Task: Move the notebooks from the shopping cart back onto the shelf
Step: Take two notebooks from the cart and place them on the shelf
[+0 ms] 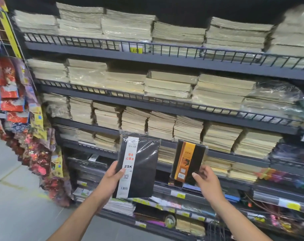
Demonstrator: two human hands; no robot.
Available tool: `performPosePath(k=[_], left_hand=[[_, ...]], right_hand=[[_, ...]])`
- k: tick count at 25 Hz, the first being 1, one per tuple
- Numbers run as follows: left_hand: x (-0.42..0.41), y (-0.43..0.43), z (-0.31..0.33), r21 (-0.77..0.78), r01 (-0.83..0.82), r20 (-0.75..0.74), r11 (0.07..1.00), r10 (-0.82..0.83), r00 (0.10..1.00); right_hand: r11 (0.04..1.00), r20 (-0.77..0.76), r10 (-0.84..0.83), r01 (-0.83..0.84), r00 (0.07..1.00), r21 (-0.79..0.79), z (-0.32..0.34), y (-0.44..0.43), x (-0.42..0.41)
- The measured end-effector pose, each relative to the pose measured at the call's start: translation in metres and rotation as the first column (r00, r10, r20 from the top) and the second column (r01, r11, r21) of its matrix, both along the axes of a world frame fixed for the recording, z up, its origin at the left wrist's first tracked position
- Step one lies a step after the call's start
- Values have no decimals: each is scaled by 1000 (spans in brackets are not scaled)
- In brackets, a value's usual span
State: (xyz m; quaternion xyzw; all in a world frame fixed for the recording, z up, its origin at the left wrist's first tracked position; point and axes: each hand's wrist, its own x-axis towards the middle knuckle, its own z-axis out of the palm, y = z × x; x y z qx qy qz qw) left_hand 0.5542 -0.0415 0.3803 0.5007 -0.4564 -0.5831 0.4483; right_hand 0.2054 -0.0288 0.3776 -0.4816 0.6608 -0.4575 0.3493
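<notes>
My left hand [113, 174] grips a large black notebook [142, 169] in clear wrap, with a white strip down its left side marked 25K. It is held upright in front of the shelving. My right hand [206, 181] pinches the lower right corner of a smaller black notebook [191, 160] with an orange band, also wrapped and upright. Both notebooks hang in the air before the dark metal shelf [165, 112], at the height of its lower rows. Only a bit of dark wire, perhaps the shopping cart [215, 230], shows at the bottom edge.
The upper shelves hold tight stacks of beige notebooks [165, 126] behind low wire rails. Lower rows carry dark and mixed stationery with yellow price tags [180, 195]. Colourful packets [17, 105] hang on a rack at the left. Grey floor [17, 197] lies below left.
</notes>
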Motion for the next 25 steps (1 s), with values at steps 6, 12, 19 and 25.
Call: performPosePath(k=[6,12,19,25], left_hand=[[-25,-65,-14,-37,122,-5,992,-122,993],[-25,-118,-80,-60,215,16,975,-215,977],[-19,-160,-211,-145,275,-3,950,-279,960],[-16,-169,-346,-285,240,-53,928,-266,963]], right_hand=[[995,20,-93,94,995,-22,-28,-27,-16],[987,120,-140,147,983,-58,-100,-63,-20],[960,230,-181,223,956,-171,-235,-95,-18],[918,215,-173,236,961,-318,-366,-114,-21]])
